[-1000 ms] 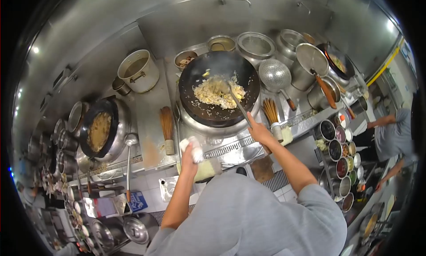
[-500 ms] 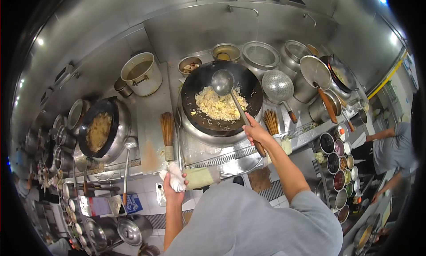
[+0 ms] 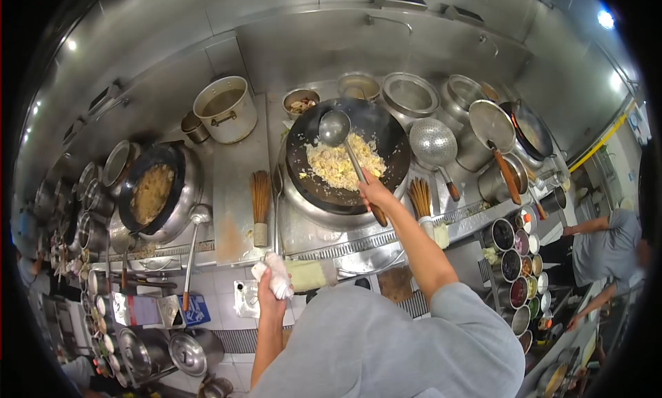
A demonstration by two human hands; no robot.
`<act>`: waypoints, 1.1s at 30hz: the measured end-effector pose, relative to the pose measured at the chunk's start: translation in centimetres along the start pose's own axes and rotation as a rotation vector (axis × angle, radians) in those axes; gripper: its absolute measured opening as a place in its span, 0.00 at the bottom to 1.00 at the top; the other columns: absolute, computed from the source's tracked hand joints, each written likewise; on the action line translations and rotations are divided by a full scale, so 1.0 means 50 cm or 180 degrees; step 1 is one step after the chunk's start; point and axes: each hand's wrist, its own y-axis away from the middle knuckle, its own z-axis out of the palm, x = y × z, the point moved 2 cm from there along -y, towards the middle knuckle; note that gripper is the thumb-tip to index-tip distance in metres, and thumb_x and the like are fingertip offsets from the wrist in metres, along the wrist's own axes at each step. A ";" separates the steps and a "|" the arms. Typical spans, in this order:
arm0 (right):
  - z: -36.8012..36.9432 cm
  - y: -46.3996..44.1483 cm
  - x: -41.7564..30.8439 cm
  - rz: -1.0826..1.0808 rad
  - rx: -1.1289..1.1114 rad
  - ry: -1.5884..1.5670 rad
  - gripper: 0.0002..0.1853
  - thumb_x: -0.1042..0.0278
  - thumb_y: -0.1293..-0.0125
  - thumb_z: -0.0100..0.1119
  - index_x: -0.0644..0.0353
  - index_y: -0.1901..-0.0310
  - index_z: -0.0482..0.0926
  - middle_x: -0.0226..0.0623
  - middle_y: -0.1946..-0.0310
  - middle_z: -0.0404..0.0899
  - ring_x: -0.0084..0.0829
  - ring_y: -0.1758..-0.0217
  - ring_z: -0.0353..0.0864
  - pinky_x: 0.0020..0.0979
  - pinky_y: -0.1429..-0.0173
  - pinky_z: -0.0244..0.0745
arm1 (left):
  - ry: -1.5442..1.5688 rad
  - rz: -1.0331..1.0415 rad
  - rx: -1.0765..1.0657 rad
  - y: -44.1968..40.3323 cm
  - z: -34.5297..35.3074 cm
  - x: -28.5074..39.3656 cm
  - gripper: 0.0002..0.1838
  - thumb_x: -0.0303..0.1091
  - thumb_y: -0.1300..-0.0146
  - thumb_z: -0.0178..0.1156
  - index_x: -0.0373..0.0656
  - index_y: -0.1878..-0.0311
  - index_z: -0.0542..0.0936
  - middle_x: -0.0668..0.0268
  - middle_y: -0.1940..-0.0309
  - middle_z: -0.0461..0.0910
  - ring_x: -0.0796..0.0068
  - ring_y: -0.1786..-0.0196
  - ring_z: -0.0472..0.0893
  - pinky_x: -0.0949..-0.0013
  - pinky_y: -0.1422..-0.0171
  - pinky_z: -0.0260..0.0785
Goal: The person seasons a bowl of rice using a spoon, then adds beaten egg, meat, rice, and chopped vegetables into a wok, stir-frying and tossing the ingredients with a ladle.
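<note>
A black wok (image 3: 389,122) sits on the stove ring in front of me, holding fried rice (image 3: 338,167) with yellow egg bits. My right hand (image 3: 376,191) is closed around the wooden handle of a ladle (image 3: 335,127). The ladle's bowl rests over the upper left part of the rice. Near the counter's front edge, my left hand (image 3: 270,296) grips a bunched white cloth (image 3: 277,275); whether anything is inside the cloth is hidden. A folded pale green cloth (image 3: 305,274) lies just right of that hand.
Bamboo brushes (image 3: 260,198) stand either side of the wok. A perforated strainer (image 3: 433,141) lies to its right, a tall pot (image 3: 225,125) behind left. Another wok (image 3: 127,208) with brown food is further left. Seasoning tins (image 3: 512,265) line the right; a co-worker (image 3: 607,243) stands beyond.
My right hand and the ladle have shifted left and up across the wok, the bowl moving toward the wok's left side. My left hand keeps hold of the white cloth. The view has tilted slightly.
</note>
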 end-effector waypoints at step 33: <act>-0.075 0.220 0.038 -0.0965 0.0257 0.4206 0.37 0.69 0.35 0.49 0.40 0.25 0.49 0.60 0.68 0.81 0.59 0.61 0.81 0.53 0.52 0.75 | -0.0061 -0.1006 -0.0928 -0.393 0.341 -0.194 0.06 0.33 0.34 0.55 0.42 0.61 0.71 0.61 0.71 0.76 0.64 0.73 0.79 0.57 0.75 0.73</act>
